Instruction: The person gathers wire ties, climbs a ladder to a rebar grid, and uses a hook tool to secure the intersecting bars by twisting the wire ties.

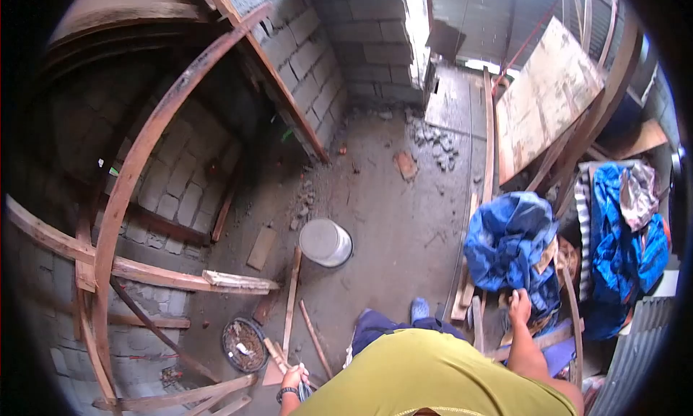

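Note:
My right hand (518, 306) is closed at the lower edge of a crumpled blue tarp (509, 232), which sits heaped on the right among lengths of wood. The fingertips are partly hidden against the cloth. Low in the view, my left hand (294, 376) is closed around a bundle of grey strands (304, 392) that looks like wire. Just beyond that hand lie pieces of wood (274, 354) and a round black basin (244, 344) with brown debris in it.
A pale bucket (325, 243) stands mid-floor. Loose boards and a stick (315, 338) lie near my feet. Curved timber framing (137, 156) crosses the left side. Rubble (437, 145) and a leaning plywood sheet (545, 102) are ahead. More blue tarp (613, 235) lies far right.

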